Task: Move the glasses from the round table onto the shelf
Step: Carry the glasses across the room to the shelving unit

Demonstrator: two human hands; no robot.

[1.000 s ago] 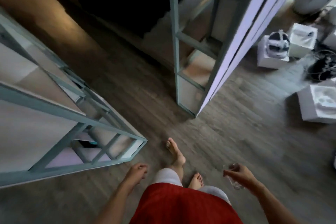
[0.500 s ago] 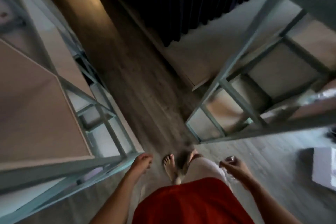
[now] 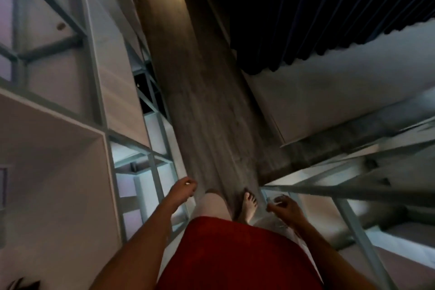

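My right hand (image 3: 286, 208) hangs low at my right side and grips a clear drinking glass (image 3: 274, 200), of which only the rim and part of the wall show through motion blur. My left hand (image 3: 182, 189) hangs at my left side with loosely curled fingers and holds nothing. A metal-framed shelf unit (image 3: 98, 106) with pale boards rises close on my left. A second shelf unit (image 3: 348, 186) of the same kind stands on my right, next to the hand with the glass. The round table is out of view.
A narrow strip of wooden floor (image 3: 202, 101) runs ahead between the two shelf units. A dark curtain (image 3: 306, 19) hangs at the far right above a pale wall base. My bare feet (image 3: 249, 205) stand on the floor.
The view has swung left and moved forward into the aisle between the shelf units; the white boxes on the floor have left the view. My right hand keeps its grip on the glass.
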